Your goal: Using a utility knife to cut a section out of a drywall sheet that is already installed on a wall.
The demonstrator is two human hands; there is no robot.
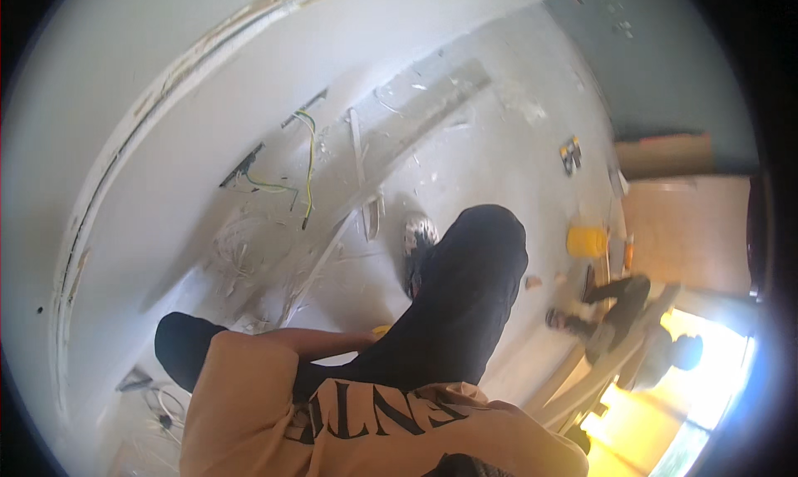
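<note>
My left forearm crosses in front of my body, below the tan sleeve. At its end my left hand [363,341] is at the inner side of my bent leg in dark trousers [465,302]. A small yellow thing [381,331] shows right beside that hand, mostly covered by the leg. The fingers are hidden, so whether they grip it cannot be told. Only the right sleeve [532,444] shows at the lower edge; my right hand is out of sight. One patterned shoe [418,236] rests on the dusty floor [465,169].
Green-yellow wires [312,165] stick out of openings low in the white wall [191,136]. Long thin strips [359,161] and scraps lie on the floor. A yellow container [586,242] stands to the right. Farther off, another person [619,311] is near long boards [615,356] and a bright opening.
</note>
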